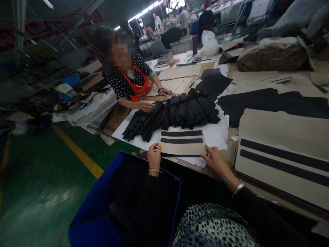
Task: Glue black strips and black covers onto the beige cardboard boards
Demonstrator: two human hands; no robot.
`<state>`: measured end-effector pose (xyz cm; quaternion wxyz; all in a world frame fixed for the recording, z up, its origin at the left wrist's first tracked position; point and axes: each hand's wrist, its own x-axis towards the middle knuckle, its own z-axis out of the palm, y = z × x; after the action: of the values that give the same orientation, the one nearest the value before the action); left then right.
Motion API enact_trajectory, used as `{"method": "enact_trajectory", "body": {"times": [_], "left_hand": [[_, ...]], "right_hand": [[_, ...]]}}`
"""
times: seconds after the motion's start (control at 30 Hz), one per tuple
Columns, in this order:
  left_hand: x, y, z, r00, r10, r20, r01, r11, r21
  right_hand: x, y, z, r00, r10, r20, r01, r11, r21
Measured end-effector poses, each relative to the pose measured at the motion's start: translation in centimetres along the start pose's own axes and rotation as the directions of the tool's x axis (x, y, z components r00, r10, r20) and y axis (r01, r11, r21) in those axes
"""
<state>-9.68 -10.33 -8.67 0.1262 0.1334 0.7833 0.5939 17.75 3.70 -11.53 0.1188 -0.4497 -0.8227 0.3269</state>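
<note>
Between my two hands is a beige rectangular board with two black strips across its upper part. My left hand grips its left edge, an orange cover on one fingertip. At the right edge, my right hand pinches the lower corner. The board is over the near edge of the worktable, just in front of a heap of black strips lying on white paper. To my right lies a larger beige board, also with two black strips on it.
A co-worker in an orange apron stands across the table, hands at the black heap. Below my left arm is a blue bin with dark contents. Black sheets and a wrapped bundle lie farther right.
</note>
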Motion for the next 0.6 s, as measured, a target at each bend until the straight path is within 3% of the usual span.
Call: {"method": "enact_trajectory", "body": {"times": [0.17,0.33,0.5,0.6], "left_hand": [[-0.4,0.9,1.7,0.97,-0.236,0.063,0.242,0.886,-0.396],[-0.6,1.9,3.1,0.888,-0.408,0.213,0.454,0.698,-0.554],[-1.7,3.4,4.0,0.853,-0.414,0.316,0.517,0.598,-0.612],[-3.0,4.1,3.6,0.842,-0.305,0.445,0.538,0.513,-0.669]], "right_hand": [[-0.1,-0.5,-0.4,1.0,0.005,0.022,-0.004,0.999,-0.037],[-0.5,-1.5,-0.9,1.0,0.007,0.019,-0.005,0.996,-0.09],[-0.8,-2.1,-1.1,1.0,0.014,0.003,-0.014,0.995,-0.098],[-0.8,-2.0,-0.9,1.0,0.02,-0.018,-0.021,0.997,-0.076]]}}
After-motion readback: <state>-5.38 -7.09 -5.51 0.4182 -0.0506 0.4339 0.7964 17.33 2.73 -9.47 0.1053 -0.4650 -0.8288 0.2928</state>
